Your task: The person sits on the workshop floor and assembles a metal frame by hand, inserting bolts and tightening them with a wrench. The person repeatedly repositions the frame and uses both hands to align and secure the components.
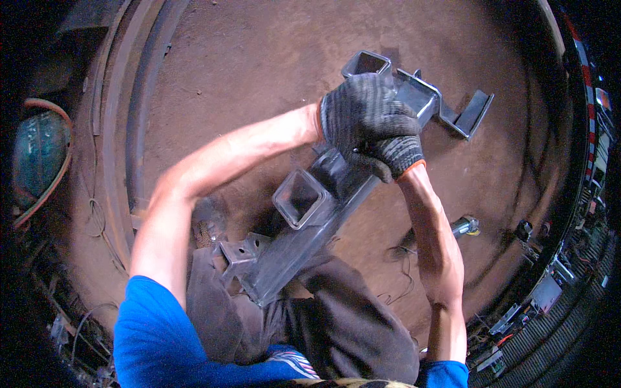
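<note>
A welded dark steel frame (304, 242) lies slantwise from my lap up toward the far right. Its long beam carries short square-tube pieces, an angled bracket with holes at the near end and a bent flat bracket at the far end. My left hand (362, 110), in a dark grey striped knit glove, is closed over the upper part of the beam. Against it, from the right, presses my right hand (396, 150), in a matching glove with an orange cuff, its fingers curled. The gloves overlap and hide the beam there, along with anything they may grip.
On the brown floor at right lies a corded power tool (464, 226). Long steel bars (132, 97) run along the left side, with a teal rounded object (40, 155) and an orange hose (68, 123) beyond. Assorted tools and parts crowd a ridged surface (569, 304) at far right.
</note>
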The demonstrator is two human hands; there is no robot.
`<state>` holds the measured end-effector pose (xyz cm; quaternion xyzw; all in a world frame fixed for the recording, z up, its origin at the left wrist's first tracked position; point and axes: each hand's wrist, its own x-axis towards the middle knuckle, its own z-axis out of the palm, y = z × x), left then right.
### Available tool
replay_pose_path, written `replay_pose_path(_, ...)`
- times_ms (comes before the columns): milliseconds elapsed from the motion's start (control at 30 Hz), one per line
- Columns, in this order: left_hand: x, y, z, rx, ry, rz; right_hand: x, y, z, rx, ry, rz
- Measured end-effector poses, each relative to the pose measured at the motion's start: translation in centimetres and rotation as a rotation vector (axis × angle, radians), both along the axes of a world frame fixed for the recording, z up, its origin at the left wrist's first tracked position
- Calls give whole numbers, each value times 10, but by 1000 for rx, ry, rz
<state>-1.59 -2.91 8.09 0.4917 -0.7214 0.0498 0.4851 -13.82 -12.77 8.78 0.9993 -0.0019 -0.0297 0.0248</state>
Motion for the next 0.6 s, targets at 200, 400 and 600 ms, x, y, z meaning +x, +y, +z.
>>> replay_pose_path(200, 9, -9, -3, 99, -203, -63, 7, 5, 6, -167, 290, 1)
replay_pose_path(400, -2, 9, 0, 28, 58, 43, 2, 10, 17, 83, 195, -76)
replay_pose_path(600, -8, -27, 24, 70, -88, -81, -14, -5, 31, 214, 184, -181)
